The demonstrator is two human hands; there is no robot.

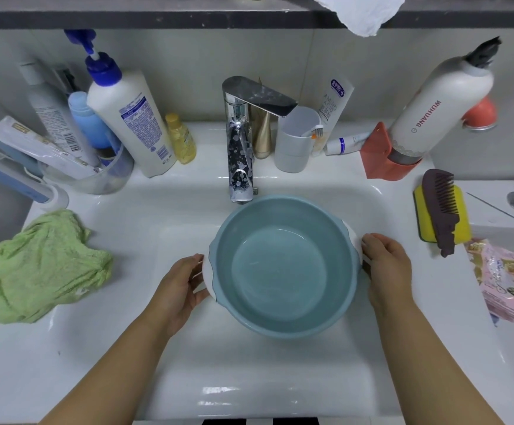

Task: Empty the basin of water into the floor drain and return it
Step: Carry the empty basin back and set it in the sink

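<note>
A white worktop (19,363) with a sunken sink (188,348) in its middle fills most of the view. A blue-grey basin (283,265) with white handle tabs sits in the sink, just in front of the chrome faucet (240,148) that rises from the back edge; a shallow layer of water shows in its bottom. The left hand (182,289) is closed around the white tab on the basin's left rim, thumb on top, and the right hand (385,265) is closed in the same way around the tab on the right rim, both forearms reaching in from the front edge. A crumpled green cloth (41,268) lies on the left edge of the worktop. Toward the back left corner stands a tall white pump bottle (133,124) with a blue top, leaning, with a small yellow bottle (182,139) just beside it. At the back right corner a white bottle (436,102) marked WUHUANG tilts in a coral holder (381,161). A grey cup (295,142) holding a toothbrush stands just right of the faucet. On the right edge a dark comb (442,210) rests on a yellow sponge (461,210), and a pink packet (500,280) lies nearer the front.
</note>
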